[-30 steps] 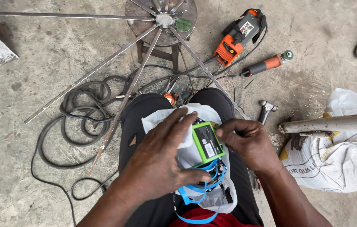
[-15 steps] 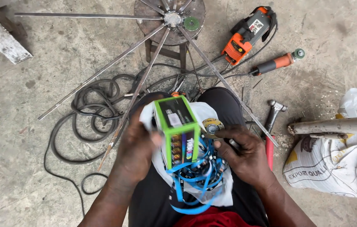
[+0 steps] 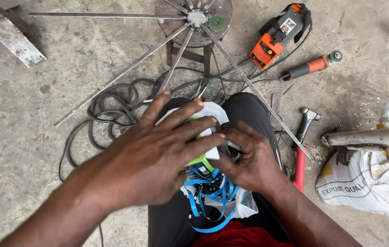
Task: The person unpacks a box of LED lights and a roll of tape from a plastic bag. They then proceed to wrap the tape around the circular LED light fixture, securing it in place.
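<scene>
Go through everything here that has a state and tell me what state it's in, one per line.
left hand: spread flat over the green box
right hand: gripping the green box from the side
green box: on the lap, mostly covered
blue strap: loose, tangled
hammer: lying on the floor
orange power tool: lying unheld
black cable: loosely coiled

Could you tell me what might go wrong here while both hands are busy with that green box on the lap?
The left hand covers most of the green box, so the right hand may be working partly unseen.

The blue straps hang in loose loops below it and could tangle around the fingers.

The box rests on a white bag across the knees, not on a firm surface, so it might slide off towards the hammer and cables on the floor.
</scene>
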